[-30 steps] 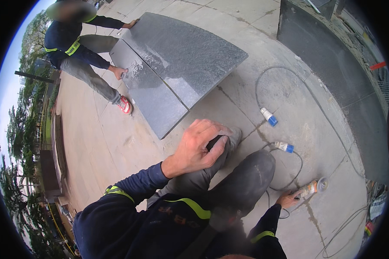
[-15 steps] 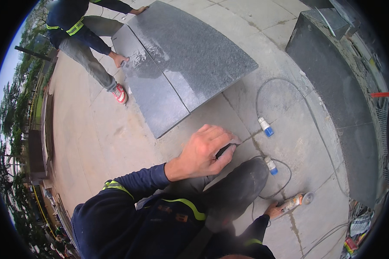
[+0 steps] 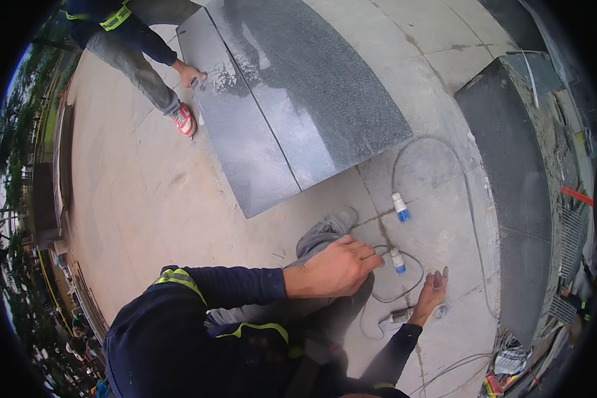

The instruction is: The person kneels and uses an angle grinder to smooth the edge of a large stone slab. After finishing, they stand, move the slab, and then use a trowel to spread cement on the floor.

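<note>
My left hand (image 3: 338, 268) reaches across my bent leg beside my grey shoe (image 3: 325, 232). Its fingers are curled where a thin grey cable (image 3: 378, 251) comes out; the grip itself is hidden. That cable loops to a white and blue plug (image 3: 397, 260). My right hand (image 3: 432, 292) lies flat on the pavement, fingers apart and holding nothing. A small metal power tool (image 3: 399, 316) lies by its wrist. A second white and blue plug (image 3: 400, 207) lies farther off on another cable.
A large dark polished stone slab (image 3: 298, 99) lies on the paving ahead. A co-worker's hand (image 3: 191, 74) touches its left edge, with a red shoe (image 3: 184, 121) beside it. A tall dark stone block (image 3: 517, 199) stands on the right, with cables and debris (image 3: 504, 361) below it.
My left hand has slid right along my leg toward the cable. My right hand has let go of the small tool and spread flat on the ground. The view has dipped lower.
</note>
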A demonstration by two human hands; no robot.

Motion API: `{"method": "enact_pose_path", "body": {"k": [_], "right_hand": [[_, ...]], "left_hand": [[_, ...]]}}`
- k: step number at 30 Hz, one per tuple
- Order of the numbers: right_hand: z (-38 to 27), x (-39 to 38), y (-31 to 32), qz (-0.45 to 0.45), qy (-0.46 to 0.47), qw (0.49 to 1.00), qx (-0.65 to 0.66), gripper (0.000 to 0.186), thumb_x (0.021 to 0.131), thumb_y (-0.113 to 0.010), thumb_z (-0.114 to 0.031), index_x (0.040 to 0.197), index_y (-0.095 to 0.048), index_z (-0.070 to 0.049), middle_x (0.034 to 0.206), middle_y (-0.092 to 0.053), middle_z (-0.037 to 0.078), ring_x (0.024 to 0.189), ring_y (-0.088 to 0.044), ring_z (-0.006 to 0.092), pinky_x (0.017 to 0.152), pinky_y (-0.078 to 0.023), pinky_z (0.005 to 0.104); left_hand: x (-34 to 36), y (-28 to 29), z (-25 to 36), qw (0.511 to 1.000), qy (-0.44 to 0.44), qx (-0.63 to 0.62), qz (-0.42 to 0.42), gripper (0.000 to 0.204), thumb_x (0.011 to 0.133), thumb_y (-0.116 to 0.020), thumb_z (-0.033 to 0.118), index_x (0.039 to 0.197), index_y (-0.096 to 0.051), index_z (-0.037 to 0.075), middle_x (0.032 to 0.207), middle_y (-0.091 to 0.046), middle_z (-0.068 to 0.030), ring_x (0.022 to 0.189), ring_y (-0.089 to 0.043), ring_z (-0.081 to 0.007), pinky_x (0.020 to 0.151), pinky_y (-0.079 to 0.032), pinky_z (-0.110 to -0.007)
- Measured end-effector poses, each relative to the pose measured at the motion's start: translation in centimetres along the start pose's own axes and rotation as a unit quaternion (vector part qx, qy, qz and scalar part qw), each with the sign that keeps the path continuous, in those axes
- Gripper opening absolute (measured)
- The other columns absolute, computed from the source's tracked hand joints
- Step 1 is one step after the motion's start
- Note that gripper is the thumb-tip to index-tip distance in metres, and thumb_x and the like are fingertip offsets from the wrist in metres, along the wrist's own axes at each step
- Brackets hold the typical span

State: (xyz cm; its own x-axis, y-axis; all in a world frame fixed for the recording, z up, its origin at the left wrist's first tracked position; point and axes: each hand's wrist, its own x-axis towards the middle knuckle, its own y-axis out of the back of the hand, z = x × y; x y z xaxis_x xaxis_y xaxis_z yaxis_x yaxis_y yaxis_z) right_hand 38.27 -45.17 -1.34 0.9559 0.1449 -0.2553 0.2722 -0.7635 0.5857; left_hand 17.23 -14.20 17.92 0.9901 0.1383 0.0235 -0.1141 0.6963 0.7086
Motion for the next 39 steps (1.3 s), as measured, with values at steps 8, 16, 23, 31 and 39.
{"method": "enact_pose_path", "body": {"k": [8, 16, 23, 31, 39], "right_hand": [[-34.3, 0.6, 3.2, -0.213, 0.084, 0.973, -0.006, 0.053, 0.095, -0.062, -0.010, 0.147, -0.055, 0.000, 0.127, -0.069, 0.024, 0.115, -0.067, 0.0260, 0.097, -0.053, 0.0371], [-53.4, -1.0, 1.3, -0.413, 0.180, 0.889, -0.086, 0.054, 0.093, -0.066, -0.014, 0.144, -0.058, 0.000, 0.116, -0.074, 0.020, 0.106, -0.072, 0.0238, 0.090, -0.056, 0.0351], [-63.7, 3.4, -7.0, -0.568, 0.176, 0.761, -0.260, 0.055, 0.089, -0.070, -0.022, 0.141, -0.062, -0.006, 0.089, -0.076, 0.015, 0.086, -0.073, 0.0214, 0.081, -0.055, 0.0343], [-65.5, 14.1, -17.9, -0.593, 0.271, 0.663, -0.369, 0.059, 0.082, -0.070, -0.020, 0.139, -0.063, -0.004, 0.089, -0.075, 0.016, 0.084, -0.072, 0.0257, 0.081, -0.055, 0.0355], [-69.3, 24.8, -31.3, -0.604, 0.218, 0.623, -0.446, 0.069, 0.084, -0.070, -0.013, 0.148, -0.051, 0.004, 0.107, -0.070, 0.010, 0.090, -0.066, 0.0195, 0.072, -0.055, 0.0317]], "left_hand": [[-1.6, 0.1, 0.8, 0.941, 0.299, -0.098, 0.128, 0.025, 0.084, -0.065, 0.013, 0.106, -0.065, 0.002, 0.099, -0.069, -0.0204, 0.094, -0.068, -0.0436, 0.083, -0.054, -0.051], [-6.4, 7.5, -3.1, 0.708, 0.566, -0.308, 0.288, 0.018, 0.091, -0.063, 0.013, 0.099, -0.068, -0.002, 0.086, -0.071, -0.0077, 0.078, -0.067, -0.0161, 0.074, -0.055, -0.032], [-8.5, 7.4, -6.0, 0.404, 0.621, -0.525, 0.420, 0.007, 0.092, -0.060, 0.011, 0.085, -0.059, 0.009, 0.068, -0.057, 0.0009, 0.056, -0.054, -0.0112, 0.051, -0.042, -0.027], [1.2, 4.8, -7.6, 0.129, 0.559, -0.650, 0.498, 0.055, 0.094, -0.072, 0.033, 0.131, -0.054, -0.004, 0.123, -0.062, -0.0218, 0.103, -0.068, -0.0328, 0.084, -0.059, -0.044], [9.7, 4.3, -13.2, -0.054, 0.433, -0.670, 0.601, 0.100, 0.089, -0.080, 0.049, 0.158, -0.028, -0.003, 0.157, -0.033, -0.0338, 0.137, -0.049, -0.0459, 0.108, -0.048, -0.055]]}}
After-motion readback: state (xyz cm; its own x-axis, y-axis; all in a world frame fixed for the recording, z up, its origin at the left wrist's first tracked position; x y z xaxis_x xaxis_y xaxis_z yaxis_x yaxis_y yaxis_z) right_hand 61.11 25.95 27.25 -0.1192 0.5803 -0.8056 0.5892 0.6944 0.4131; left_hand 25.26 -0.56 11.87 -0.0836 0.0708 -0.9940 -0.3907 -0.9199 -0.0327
